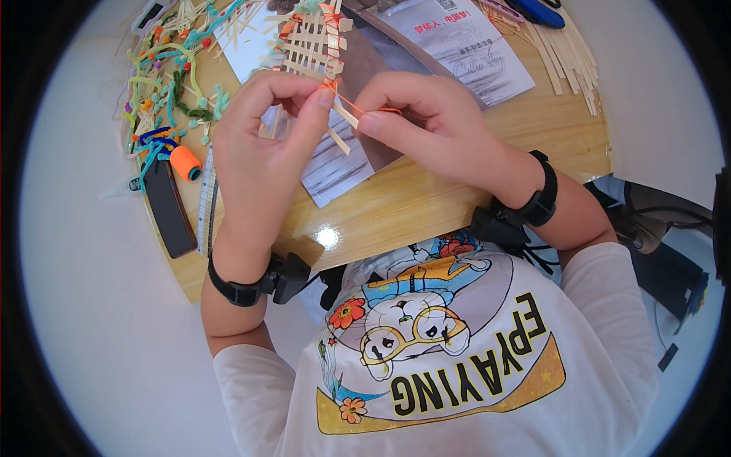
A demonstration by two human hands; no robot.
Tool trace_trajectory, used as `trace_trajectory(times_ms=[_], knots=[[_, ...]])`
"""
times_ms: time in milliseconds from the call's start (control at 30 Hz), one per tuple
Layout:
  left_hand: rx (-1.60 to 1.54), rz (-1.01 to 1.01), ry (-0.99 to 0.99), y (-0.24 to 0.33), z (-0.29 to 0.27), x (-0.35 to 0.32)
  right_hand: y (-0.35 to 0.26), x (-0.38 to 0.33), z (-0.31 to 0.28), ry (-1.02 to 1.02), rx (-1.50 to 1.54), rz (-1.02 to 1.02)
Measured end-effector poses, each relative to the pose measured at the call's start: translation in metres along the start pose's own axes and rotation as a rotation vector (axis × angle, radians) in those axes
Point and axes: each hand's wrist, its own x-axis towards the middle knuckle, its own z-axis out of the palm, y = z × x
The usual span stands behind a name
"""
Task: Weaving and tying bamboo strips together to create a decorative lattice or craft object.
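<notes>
A small lattice woven from pale wooden strips [308,49] stands up at the top middle, its edges wrapped in orange thread. My left hand [278,129] pinches its lower corner between thumb and fingers. Just right of it, my right hand [430,126] pinches the end of a pale strip [344,114]. An orange thread [350,103] runs from the lattice corner to the right fingers, where a small loop shows. Another strip end [339,142] sticks out below the left thumb. My fingers hide part of the corner.
Printed sheets [472,57] lie beneath the work. At left are tangled coloured pipe cleaners [179,91], an orange thread spool [185,163], a dark oblong block [169,209] and a ruler [205,202]. Loose strips [563,57] and a blue-handled tool [542,13] lie at the far right.
</notes>
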Motion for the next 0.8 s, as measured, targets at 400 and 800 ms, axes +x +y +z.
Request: trace_trajectory(times_ms=[400,800], knots=[[0.015,0.005,-0.028,0.0017,-0.0019,-0.0005,-0.0047,-0.0001,-0.0053,-0.115,-0.337,-0.206],[-0.036,-0.033,-0.023,0.0009,-0.0020,-0.0015,-0.0018,0.0033,-0.0106,-0.094,-0.381,-0.050]])
